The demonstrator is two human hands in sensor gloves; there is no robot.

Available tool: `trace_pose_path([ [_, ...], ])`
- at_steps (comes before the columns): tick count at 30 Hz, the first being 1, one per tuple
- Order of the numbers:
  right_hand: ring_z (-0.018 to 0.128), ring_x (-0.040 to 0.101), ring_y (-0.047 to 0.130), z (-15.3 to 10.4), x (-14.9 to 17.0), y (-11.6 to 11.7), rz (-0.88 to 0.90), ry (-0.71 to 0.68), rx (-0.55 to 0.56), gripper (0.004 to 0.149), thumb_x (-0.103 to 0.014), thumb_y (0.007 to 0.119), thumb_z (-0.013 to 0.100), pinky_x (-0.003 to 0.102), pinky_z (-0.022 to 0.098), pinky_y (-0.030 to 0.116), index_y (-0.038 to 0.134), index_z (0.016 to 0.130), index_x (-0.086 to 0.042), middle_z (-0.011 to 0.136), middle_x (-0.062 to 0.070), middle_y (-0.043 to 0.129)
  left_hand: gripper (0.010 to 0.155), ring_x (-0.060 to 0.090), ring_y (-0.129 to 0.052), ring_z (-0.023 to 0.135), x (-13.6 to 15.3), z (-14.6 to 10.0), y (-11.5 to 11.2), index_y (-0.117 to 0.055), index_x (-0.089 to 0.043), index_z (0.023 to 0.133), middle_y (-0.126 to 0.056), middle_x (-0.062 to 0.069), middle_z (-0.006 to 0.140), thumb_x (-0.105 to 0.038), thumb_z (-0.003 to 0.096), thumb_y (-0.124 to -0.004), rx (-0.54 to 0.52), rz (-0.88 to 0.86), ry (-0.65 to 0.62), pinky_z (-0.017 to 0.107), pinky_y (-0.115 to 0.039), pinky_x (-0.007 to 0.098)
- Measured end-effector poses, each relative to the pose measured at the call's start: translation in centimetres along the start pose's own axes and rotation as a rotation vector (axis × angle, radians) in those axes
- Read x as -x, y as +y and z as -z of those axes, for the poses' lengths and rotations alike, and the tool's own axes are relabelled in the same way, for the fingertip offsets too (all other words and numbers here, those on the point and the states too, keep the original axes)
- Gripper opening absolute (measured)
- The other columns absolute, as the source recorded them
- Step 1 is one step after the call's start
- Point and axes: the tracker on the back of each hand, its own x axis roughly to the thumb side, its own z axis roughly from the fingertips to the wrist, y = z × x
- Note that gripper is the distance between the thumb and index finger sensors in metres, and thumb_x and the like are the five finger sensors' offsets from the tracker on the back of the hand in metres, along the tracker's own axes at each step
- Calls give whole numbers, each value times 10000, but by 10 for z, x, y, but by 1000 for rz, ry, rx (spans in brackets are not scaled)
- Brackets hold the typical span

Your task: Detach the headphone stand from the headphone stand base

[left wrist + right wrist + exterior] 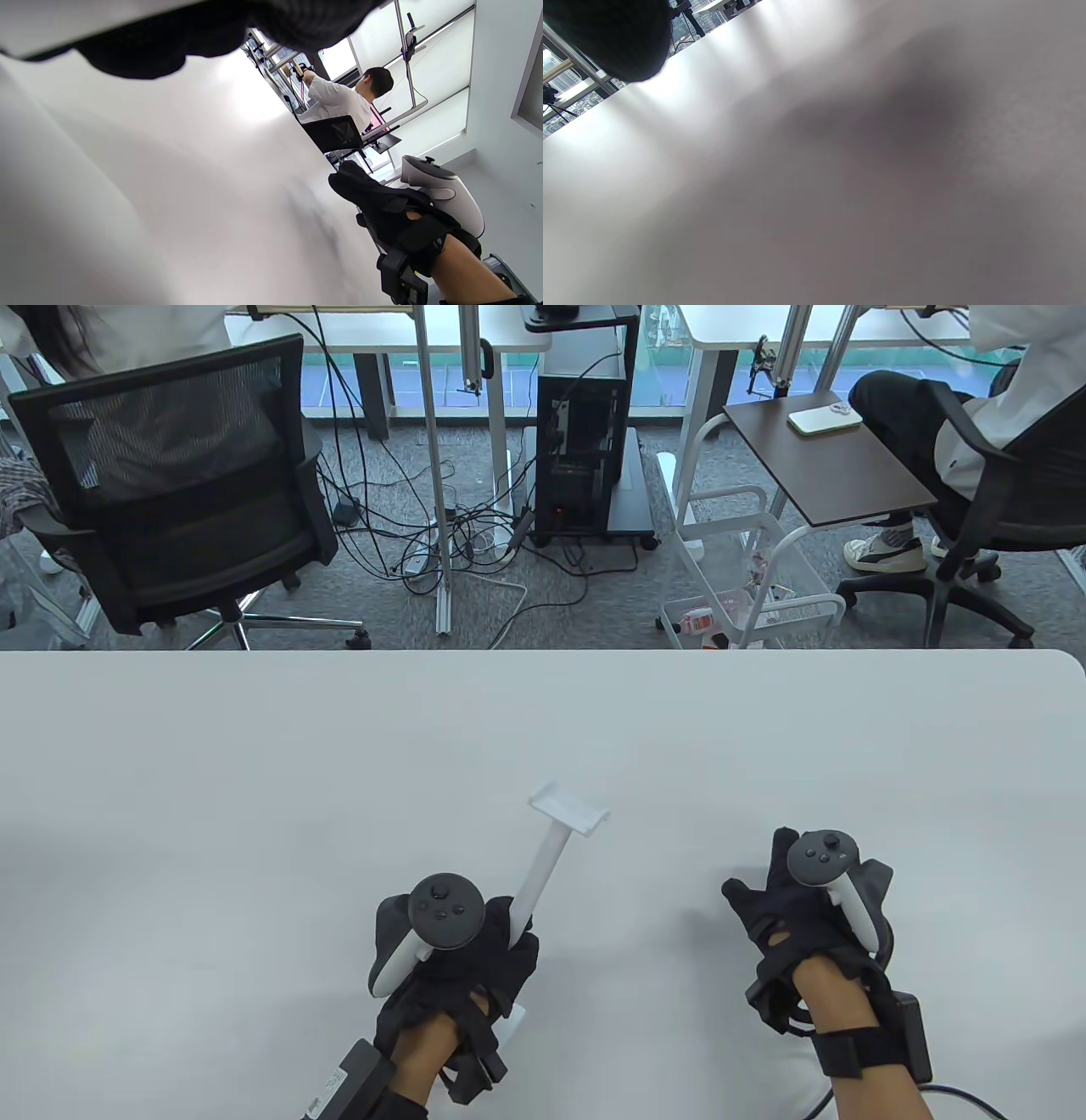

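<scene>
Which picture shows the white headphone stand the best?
The table view: the whole white headphone stand shows there, slanting up from the left hand that grips its lower end. The left wrist view shows only blurry white shapes, and the right wrist view shows no stand.

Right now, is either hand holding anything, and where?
Left hand grips the headphone stand near the post's lower end. Right hand holds nothing.
</scene>
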Motion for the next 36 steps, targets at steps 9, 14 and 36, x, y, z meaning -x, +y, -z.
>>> trace_pose_path([
  [9,1041,269,-23,-8,-15,10,-15,-49,-59,865,-605,772,379,623,721,83,173,962,-384,1097,-19,46,532,311,-978,420,12,-11,23,-491,-206,925,-845,0,681,-430,499,-717,-92,-287,-43,409,-861,492],
  [14,1052,345,175,-22,-37,22,-6,-137,-119,844,-594,775,380,640,721,196,264,985,-303,1109,66,233,529,308,-978,423,20,-16,31,-490,-210,923,-843,-5,683,-433,499,-714,-169,-490,-88,412,-862,489],
  [36,691,417,849,-105,-123,103,590,-633,-686,577,-532,792,388,602,509,693,725,834,-173,784,192,858,524,265,-980,449,40,-18,21,-462,-237,915,-821,-49,694,-461,496,-684,-209,-1190,-150,435,-871,455],
])
